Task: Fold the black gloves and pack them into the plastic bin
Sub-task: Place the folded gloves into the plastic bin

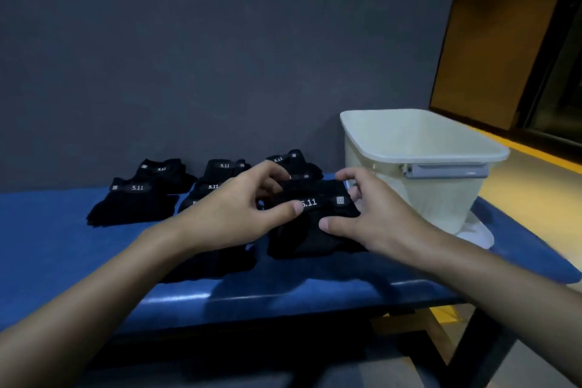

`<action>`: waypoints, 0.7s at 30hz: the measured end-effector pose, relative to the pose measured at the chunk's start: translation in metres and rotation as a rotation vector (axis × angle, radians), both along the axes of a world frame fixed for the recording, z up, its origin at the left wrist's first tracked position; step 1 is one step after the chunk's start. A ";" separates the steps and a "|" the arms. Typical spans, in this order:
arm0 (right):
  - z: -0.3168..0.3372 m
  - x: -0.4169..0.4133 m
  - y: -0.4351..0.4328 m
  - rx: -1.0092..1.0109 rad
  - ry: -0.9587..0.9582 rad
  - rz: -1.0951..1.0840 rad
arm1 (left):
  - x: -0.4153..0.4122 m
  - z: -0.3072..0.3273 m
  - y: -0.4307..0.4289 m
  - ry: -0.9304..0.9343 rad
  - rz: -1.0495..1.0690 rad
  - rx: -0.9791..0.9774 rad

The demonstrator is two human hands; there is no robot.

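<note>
Held at centre frame, low over the blue counter (56, 249): one black glove (315, 235). Pinched beside its "5.11" label by the left hand (233, 214), clasped along its right edge by the curled fingers (338, 225) of the right hand (378, 214). Just right of it, standing on the counter: the white plastic bin (441, 158). Left of centre, lying in dark stacks: other gloves (135, 203).

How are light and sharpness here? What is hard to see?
Head view: dim, bluish light; the black glove in the left hand and right hand loses its folds, only its 5.11 label reads; faint glare on the blue bench edge.
</note>
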State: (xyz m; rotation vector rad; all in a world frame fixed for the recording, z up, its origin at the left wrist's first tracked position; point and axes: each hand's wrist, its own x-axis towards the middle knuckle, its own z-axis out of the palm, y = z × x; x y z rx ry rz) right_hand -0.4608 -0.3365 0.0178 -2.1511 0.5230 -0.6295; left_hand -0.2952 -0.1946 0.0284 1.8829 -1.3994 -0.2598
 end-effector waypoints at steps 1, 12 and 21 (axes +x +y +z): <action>0.012 -0.002 0.001 -0.028 -0.037 0.011 | -0.004 0.010 0.001 0.058 -0.004 -0.038; 0.081 -0.003 -0.013 0.034 -0.288 0.127 | -0.015 0.074 -0.009 0.521 -0.006 -0.187; 0.093 -0.006 -0.061 0.119 -0.335 0.097 | -0.004 0.097 -0.076 0.640 -0.130 -0.289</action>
